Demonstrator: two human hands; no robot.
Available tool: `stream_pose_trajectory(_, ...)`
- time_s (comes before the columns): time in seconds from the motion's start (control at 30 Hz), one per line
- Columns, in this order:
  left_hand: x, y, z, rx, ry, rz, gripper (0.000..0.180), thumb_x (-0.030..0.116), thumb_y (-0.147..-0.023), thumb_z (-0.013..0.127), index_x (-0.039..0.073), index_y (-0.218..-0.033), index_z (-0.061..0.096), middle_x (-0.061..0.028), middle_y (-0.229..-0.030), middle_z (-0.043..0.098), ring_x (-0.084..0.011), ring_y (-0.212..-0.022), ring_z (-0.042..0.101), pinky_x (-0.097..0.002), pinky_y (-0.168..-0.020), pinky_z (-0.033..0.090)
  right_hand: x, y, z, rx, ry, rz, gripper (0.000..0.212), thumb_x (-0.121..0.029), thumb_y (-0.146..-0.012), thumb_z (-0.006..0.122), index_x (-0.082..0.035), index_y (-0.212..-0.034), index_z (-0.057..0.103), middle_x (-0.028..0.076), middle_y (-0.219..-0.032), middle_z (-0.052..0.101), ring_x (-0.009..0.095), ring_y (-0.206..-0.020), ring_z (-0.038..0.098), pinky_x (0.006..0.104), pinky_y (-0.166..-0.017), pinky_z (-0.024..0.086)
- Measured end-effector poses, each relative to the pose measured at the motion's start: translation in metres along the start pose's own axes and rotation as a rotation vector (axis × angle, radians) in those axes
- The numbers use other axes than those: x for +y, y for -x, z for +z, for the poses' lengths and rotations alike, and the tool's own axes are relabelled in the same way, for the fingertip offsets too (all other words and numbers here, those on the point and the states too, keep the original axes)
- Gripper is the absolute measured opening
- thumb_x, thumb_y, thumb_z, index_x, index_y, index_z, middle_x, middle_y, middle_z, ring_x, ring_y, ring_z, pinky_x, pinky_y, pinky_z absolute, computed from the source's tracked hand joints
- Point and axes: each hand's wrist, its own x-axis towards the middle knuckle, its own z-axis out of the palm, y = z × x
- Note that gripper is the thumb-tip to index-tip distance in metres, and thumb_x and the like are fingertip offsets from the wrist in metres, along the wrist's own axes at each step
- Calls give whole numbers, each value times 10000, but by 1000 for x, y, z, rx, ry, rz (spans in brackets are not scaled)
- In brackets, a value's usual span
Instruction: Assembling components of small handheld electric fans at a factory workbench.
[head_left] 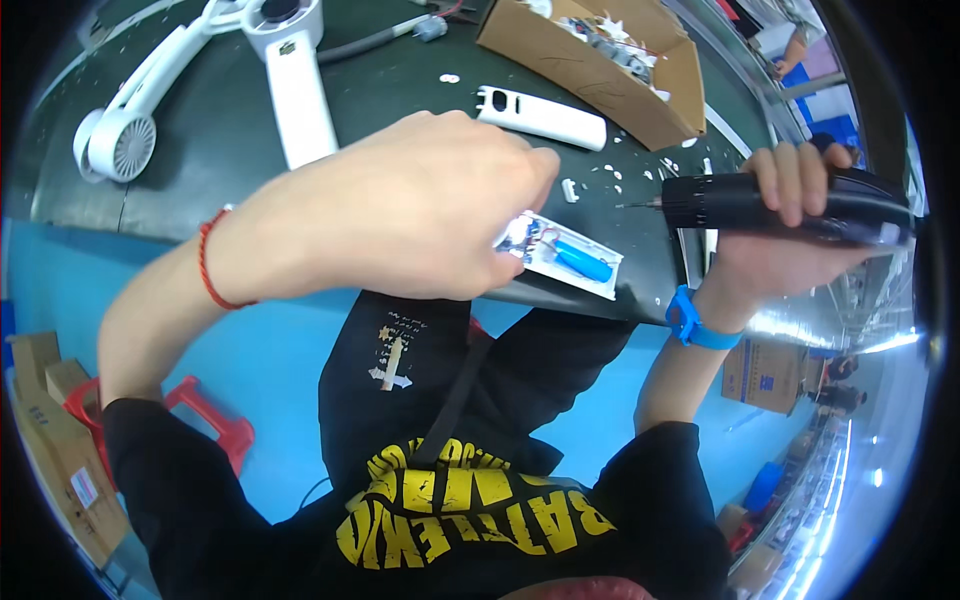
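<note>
Left hand [400,210] grips, seemingly pinching, the opened white casing [570,258]; just right of it, right hand [790,215] clasps a black electric screwdriver [770,205].

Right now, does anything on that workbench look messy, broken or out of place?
Yes: small white bits are scattered over the dark bench top, near the cardboard box. The white casing under the left hand lies open, its blue cell and wires exposed. The right hand holds a black electric screwdriver.
</note>
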Motion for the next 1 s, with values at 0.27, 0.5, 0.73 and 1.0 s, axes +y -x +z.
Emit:
stream_pose_trajectory(0.27, -5, -41, -20, -522, 170, -9, 459, 306, -680, 758, 13, -925, 502, -179, -761, 607, -342, -718, 615, -401, -654, 476, -12, 34, -25, 485, 63, -101, 817, -772, -888, 297, -9, -1047, 543, 32, -688, 442, 140, -604, 392, 278, -555, 342)
stream_pose_trajectory(0.5, -12, -38, -18, -608, 160, -25, 430, 328, -698, 734, 20, -888, 502, -170, -804, 564, -347, -828, 566, -398, -740, 454, 7, 34, -22, 771, 73, -95, 725, -719, -916, 335, -39, -1051, 546, 17, -677, 422, 134, -571, 385, 274, -550, 343)
stream_pose_trajectory(0.73, -20, -40, -13, -567, 149, 87, 420, 342, -698, 744, 15, -873, 546, -176, -790, 583, -355, -792, 582, -402, -726, 478, 3, 31, -15, 778, 87, -111, 718, -729, -915, 310, -52, -1017, 528, 12, -620, 397, 136, -533, 385, 282, -526, 339)
stream_pose_trajectory(1.0, -19, -46, -15, -593, 151, 139, 416, 348, -741, 708, -5, -853, 520, -175, -757, 571, -350, -796, 574, -413, -724, 464, 1, 31, -20, 844, 39, -138, 804, -776, -892, 261, -29, -1001, 537, 43, -629, 462, 155, -535, 433, 298, -526, 372)
